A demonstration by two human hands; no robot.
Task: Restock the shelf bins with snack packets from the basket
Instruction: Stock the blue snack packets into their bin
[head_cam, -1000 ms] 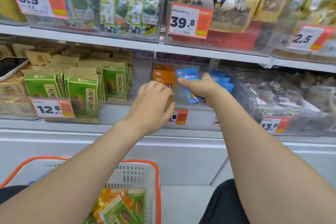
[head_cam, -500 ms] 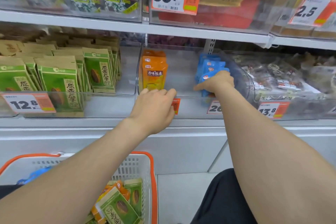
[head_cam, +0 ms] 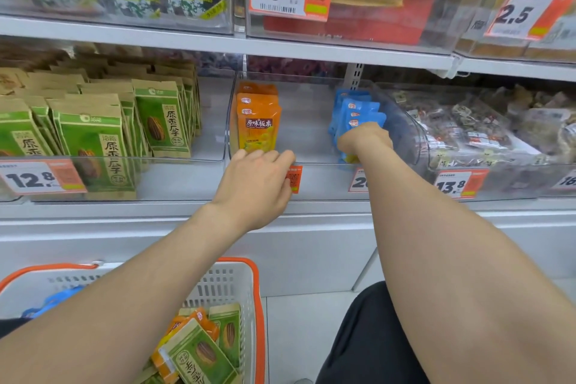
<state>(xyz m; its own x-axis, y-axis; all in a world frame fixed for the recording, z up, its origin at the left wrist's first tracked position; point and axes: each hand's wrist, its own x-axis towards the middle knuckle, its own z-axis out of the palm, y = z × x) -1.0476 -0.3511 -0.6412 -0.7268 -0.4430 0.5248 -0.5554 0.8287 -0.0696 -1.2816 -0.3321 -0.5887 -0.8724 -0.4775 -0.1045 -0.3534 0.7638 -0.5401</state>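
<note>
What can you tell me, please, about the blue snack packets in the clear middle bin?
The blue packets are small glossy pouches, plastic film by the look, each with a red-and-white logo near the top. Several stand upright, one behind another, at the right end of the clear bin, apart from the orange packets at its left. The right hand covers the front packet's lower part; whether its fingers grip it cannot be seen.
</note>
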